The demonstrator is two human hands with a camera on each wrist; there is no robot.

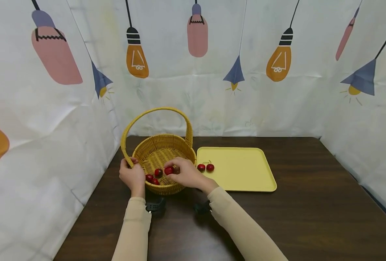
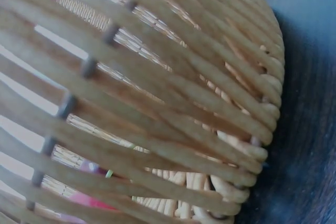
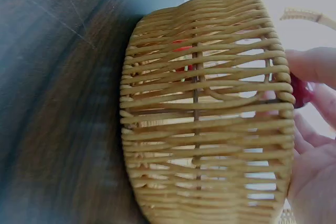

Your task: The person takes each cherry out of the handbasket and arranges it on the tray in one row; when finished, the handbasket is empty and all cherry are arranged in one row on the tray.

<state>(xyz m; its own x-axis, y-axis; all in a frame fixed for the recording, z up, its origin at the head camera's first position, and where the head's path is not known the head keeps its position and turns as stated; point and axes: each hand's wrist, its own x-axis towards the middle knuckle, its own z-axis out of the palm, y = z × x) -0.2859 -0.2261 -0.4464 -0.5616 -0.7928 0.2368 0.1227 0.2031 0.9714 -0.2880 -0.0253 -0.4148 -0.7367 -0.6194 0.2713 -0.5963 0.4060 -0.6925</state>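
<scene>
Cherries (image 1: 158, 172) are shared between a yellow wicker basket (image 1: 167, 189), the right hand (image 1: 188, 173) and a yellow tray (image 1: 245, 174), all toward the far edge of the dark worktop (image 1: 310, 195).

Near the far left corner, the foot of the basket's arched handle (image 1: 168, 108) is gripped by the left hand (image 1: 132, 177), by which the basket appears to be steadied. Three loose cherries are gathered in its left, near part; red is also glimpsed through the weave in the left wrist view.

Farther right, over the basket's floor, one more cherry (image 1: 169, 170) is pinched narrowly between the thumb and fingers of the right hand, which is reached across the near right rim. In the right wrist view, this cherry is shown just above the rim line.

Just beside the basket's right side, the tray is laid flat, with two stemmed cherries (image 1: 210, 167) rested near its left edge.

The step in hand is judged to be the transfer of single cherries between basket and tray; whether the pinched one is being lowered or lifted cannot be told. For the next move, a steady basket and a light pinch seem called for, with the fingers parted low for a placing or the rim cleared for a removal.
</scene>
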